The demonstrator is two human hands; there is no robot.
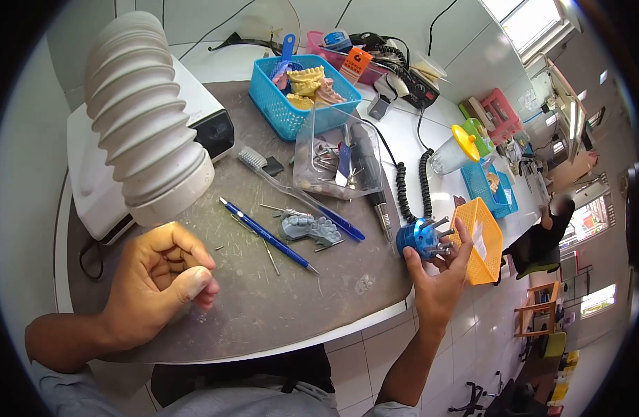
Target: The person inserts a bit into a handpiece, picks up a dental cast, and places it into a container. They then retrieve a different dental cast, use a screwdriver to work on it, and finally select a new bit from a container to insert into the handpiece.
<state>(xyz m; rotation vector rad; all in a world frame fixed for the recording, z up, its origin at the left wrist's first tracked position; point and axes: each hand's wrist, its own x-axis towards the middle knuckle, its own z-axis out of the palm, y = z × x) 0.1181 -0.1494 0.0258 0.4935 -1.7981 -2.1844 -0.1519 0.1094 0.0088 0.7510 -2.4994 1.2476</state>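
My right hand (437, 278), at the right edge of the bench mat, grips a round blue bur holder (418, 238) with several metal pins sticking up from it. Thumb and fingers close around its side. My left hand (163, 278) hovers over the left of the mat below the hose, fingers curled and thumb pressed to them. Whatever it may hold is hidden. Between the hands lie a blue mechanical pencil (269, 235), a grey dental model piece (309, 228), a clear-handled brush (299, 194) and several loose burs. A rotary handpiece (372, 170) leans on a clear bin (305, 156).
A ribbed white suction hose (142, 104) hangs over the left side, by a white box-shaped machine (90, 167). Behind is a blue basket (271, 104) of dental casts. A yellow basket (487, 257) stands to the right, near coiled cords (426, 181). Another person (545, 233) sits farther off.
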